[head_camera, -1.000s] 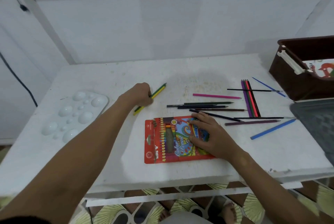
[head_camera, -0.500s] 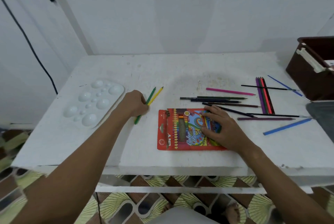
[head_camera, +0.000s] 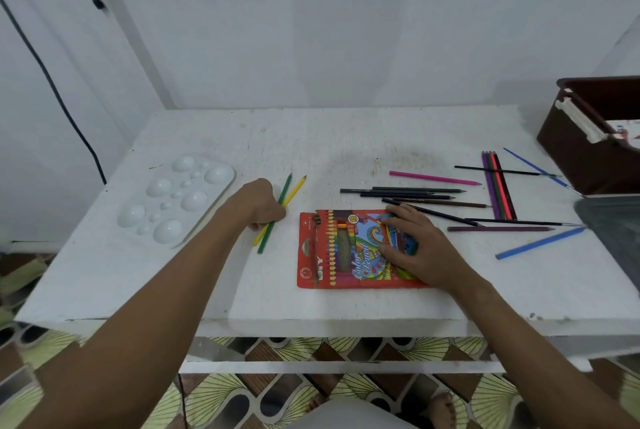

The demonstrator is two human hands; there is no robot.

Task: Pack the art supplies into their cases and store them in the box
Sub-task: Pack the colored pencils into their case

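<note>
On the white surface [head_camera: 346, 304], the right hand [head_camera: 420, 250] lies with fingers spread flat on the red pencil case [head_camera: 332, 252]. To its left, the left hand [head_camera: 261, 203] curls around a green pencil [head_camera: 284, 188] and a yellow pencil [head_camera: 295, 190]. Loose pencils [head_camera: 415, 193] lie beyond the case.

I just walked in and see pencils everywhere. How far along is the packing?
Early on. Done: little; the brown box already holds something, too cropped to identify. In hand: the left hand grips a green pencil and a yellow pencil, while the right hand rests flat on the red pencil case. Left: about a dozen loose pencils, thin brushes and the white palette lie on the table.
</note>
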